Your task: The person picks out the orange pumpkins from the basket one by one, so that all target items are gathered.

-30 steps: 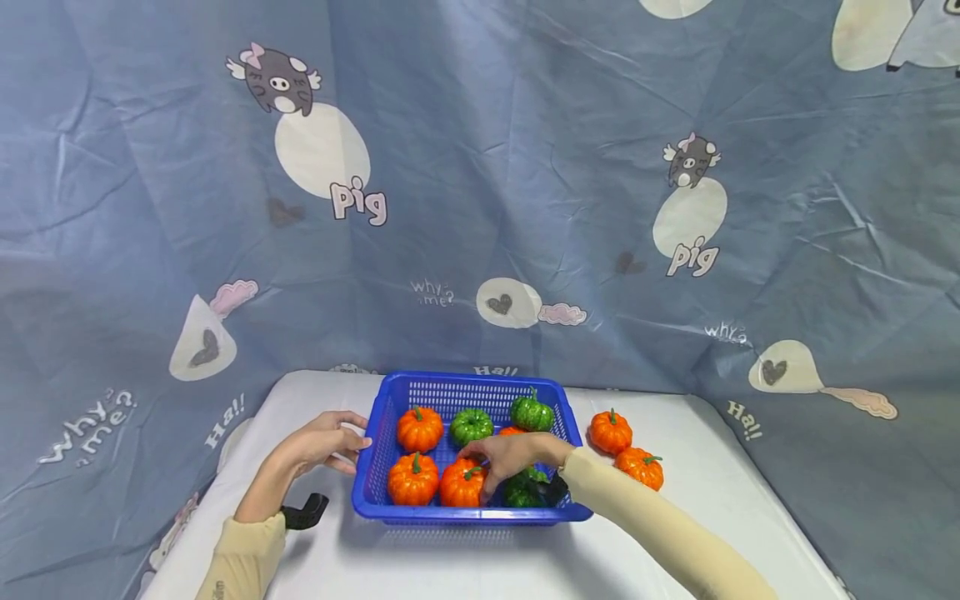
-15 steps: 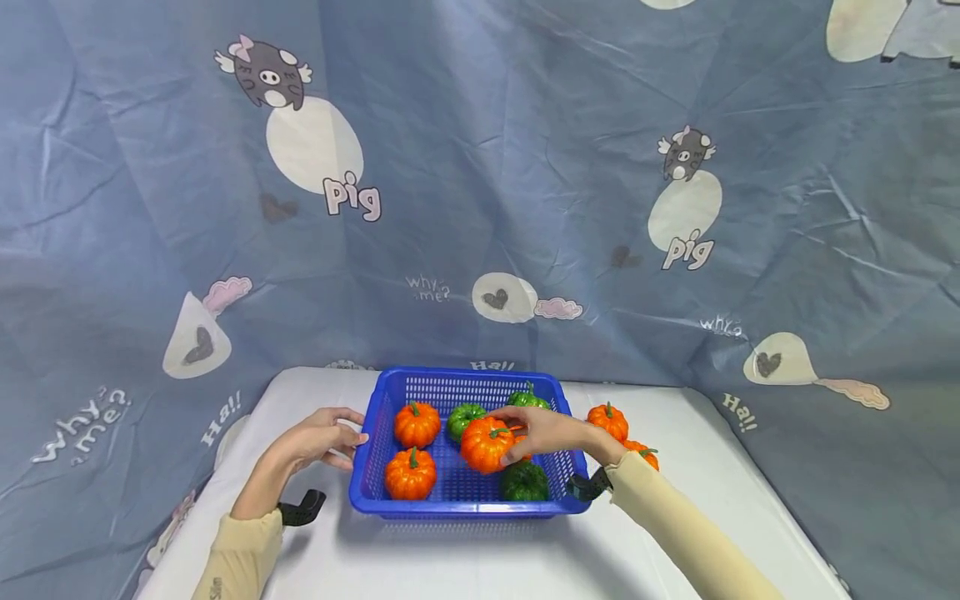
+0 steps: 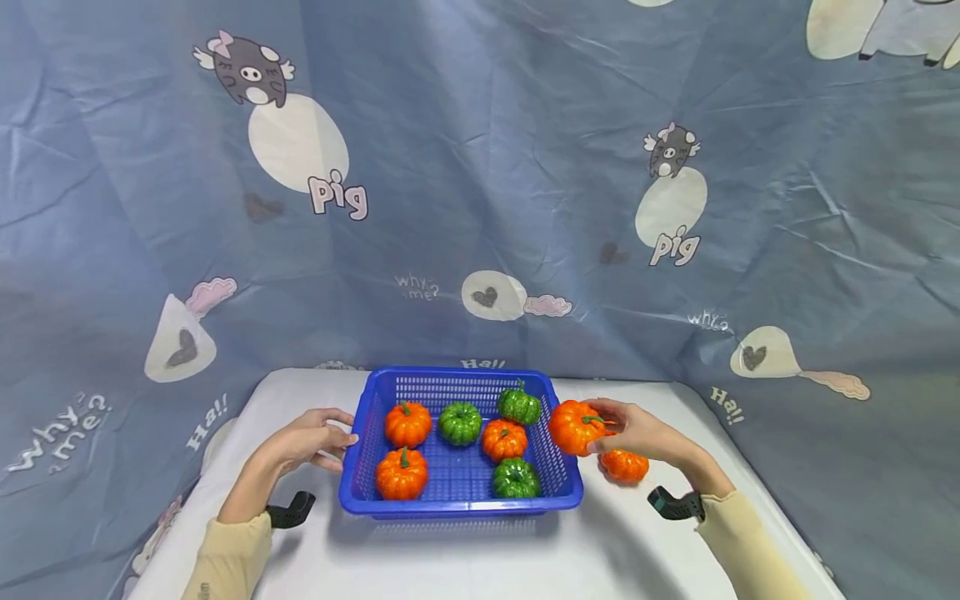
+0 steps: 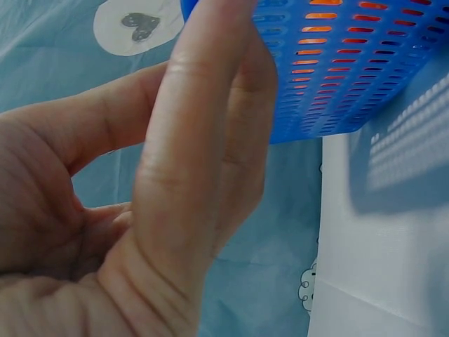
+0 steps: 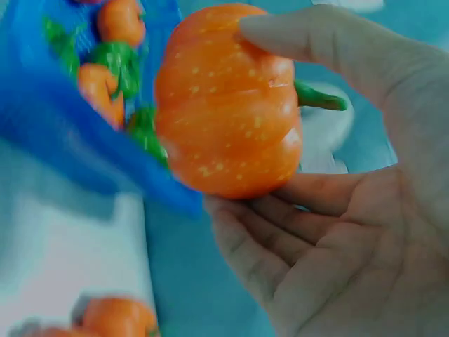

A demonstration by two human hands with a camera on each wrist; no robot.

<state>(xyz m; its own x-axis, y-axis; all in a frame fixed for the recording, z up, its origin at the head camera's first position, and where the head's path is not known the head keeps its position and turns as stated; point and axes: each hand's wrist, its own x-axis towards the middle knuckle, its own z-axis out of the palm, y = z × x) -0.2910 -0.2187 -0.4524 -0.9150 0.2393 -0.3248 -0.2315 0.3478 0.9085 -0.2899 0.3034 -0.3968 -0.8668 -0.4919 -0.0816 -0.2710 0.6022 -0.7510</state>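
Orange pumpkin (image 3: 572,427) aloft at the right rim of the blue basket (image 3: 438,507)

There it was, up in my right hand (image 3: 637,432) — thumb pressed on one side, fingers curled under the other, its green stem (image 5: 321,97) pointing back toward my palm. From the head it overlapped the basket's right rim; how much hung over the inside, I couldn't tell. On the opposite flank my left hand (image 3: 303,439) was loosely spread, fingers relaxed and apart, tips at the left rim.

And inside, what a line-up! Two orange pumpkins (image 3: 402,477) sat along the left, one behind the other. A green pumpkin (image 3: 460,423) stood beside the rear one, and a smaller orange one (image 3: 504,440) held the right half — one dark green one (image 3: 516,479) in front of it, a striped green one (image 3: 519,407) behind.

Out on the white table (image 3: 465,567), right of the basket, a loose orange pumpkin (image 3: 624,469) lay partly hidden behind my hand. Dark bands (image 3: 291,510) circled both my wrists, and a printed cloth (image 3: 420,167) backed the whole scene.
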